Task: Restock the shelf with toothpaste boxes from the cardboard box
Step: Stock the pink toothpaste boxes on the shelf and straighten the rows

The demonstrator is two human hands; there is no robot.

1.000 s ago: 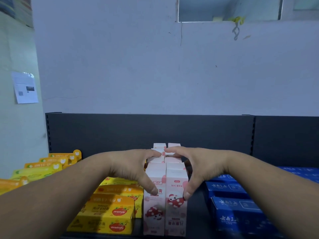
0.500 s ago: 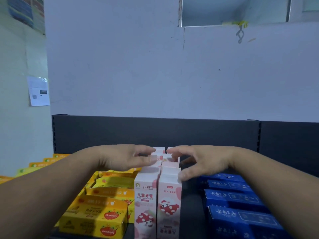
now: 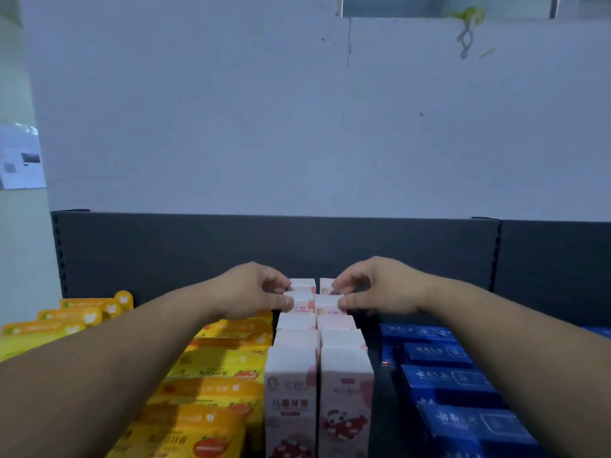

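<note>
Pink-and-white toothpaste boxes point(image 3: 291, 391): tall rectangular card cartons, upright in two side-by-side rows on the dark shelf point(image 3: 198, 246), between flat yellow cartons point(image 3: 211, 388) and blue cartons point(image 3: 443, 375). Left hand point(image 3: 254, 289) and right hand point(image 3: 373, 285): fingers curled, each pinching its row's rearmost cartons.

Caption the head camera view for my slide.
Left hand and right hand pinch rear pink toothpaste boxes between yellow boxes and blue boxes.

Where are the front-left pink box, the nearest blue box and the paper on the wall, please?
Front-left pink box point(image 3: 291, 401): head view, its printed front face.
Nearest blue box point(image 3: 479, 424): head view, its top face.
Paper point(image 3: 21, 157): head view, middle of the sheet.
</note>
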